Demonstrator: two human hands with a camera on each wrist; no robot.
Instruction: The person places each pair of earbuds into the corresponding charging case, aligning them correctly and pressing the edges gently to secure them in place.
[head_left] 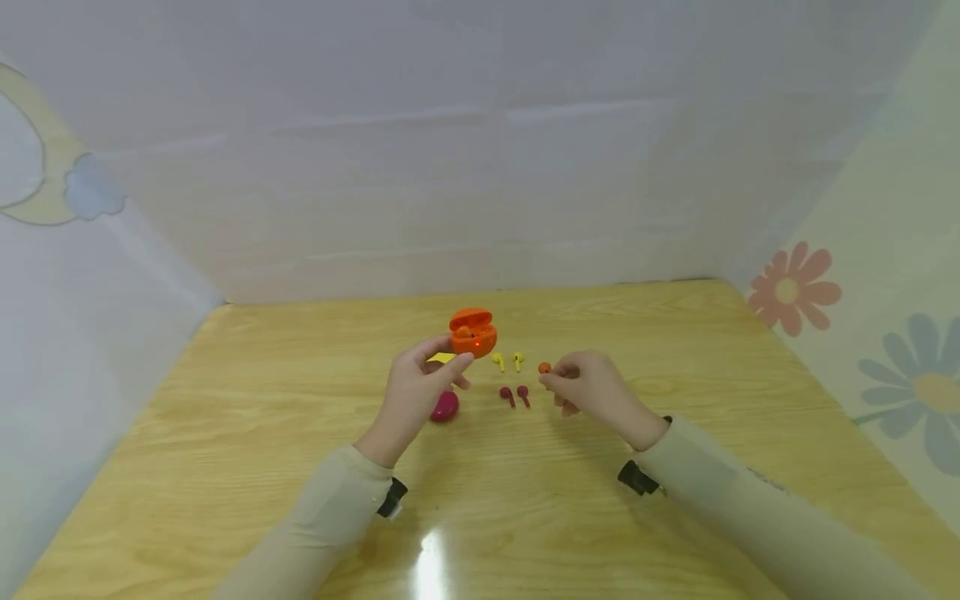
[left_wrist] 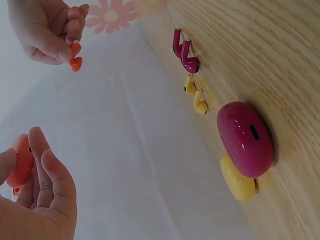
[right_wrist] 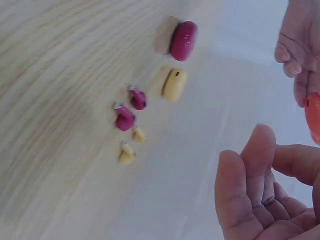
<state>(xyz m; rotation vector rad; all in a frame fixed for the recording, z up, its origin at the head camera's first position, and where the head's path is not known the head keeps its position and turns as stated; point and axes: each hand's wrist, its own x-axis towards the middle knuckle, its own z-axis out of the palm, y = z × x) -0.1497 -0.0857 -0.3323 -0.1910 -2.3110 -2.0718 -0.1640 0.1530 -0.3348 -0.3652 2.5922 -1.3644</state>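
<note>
My left hand [head_left: 420, 385] grips an orange earbud charging case [head_left: 474, 337] above the table, its lid raised, with an orange earbud showing inside and a small light on its front. Between thumb and fingertips, my right hand [head_left: 592, 385] pinches another orange earbud [head_left: 544, 367], a short way right of the case. In the left wrist view that earbud [left_wrist: 75, 63] points its rounded head downward. The right wrist view hides it behind the fingers [right_wrist: 260, 155]. Below the hands, two yellow earbuds [head_left: 517, 358] and two magenta earbuds [head_left: 523, 393] lie in pairs on the wood.
A magenta case [left_wrist: 245, 140] and a yellow case [left_wrist: 237, 180] stand side by side on the wooden table [head_left: 300, 350], both with lids down, beneath my left hand. A pale cloth wall [head_left: 480, 208] rises at the table's back edge, with patterned side walls left and right.
</note>
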